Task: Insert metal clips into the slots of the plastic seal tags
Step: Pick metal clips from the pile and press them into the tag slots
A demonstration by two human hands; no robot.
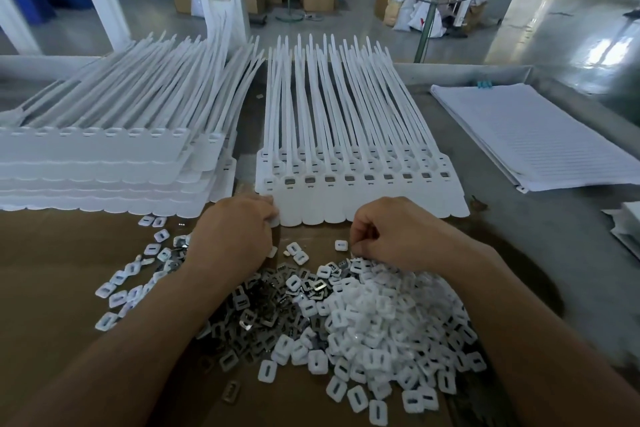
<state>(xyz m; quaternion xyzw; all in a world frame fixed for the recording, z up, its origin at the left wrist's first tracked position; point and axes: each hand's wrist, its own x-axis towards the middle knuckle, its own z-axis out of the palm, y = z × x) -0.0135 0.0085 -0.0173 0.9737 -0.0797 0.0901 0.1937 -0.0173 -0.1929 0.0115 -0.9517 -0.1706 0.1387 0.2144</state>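
On the cardboard (69, 270), at its far edge, the left hand (239, 229) pinches the left corner of the seal tag strip (363, 198); its leftmost slot (269, 181) looks unfilled. Hold that corner flat. The right hand (391, 229) curls above the clip pile (363, 315), whether round a clip I cannot tell; seat one squarely.

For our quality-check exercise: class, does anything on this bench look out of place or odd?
One thing: in the front row of tags, the leftmost slot looks white, while the others show grey clips. Loose white pieces also lie scattered left of the pile.
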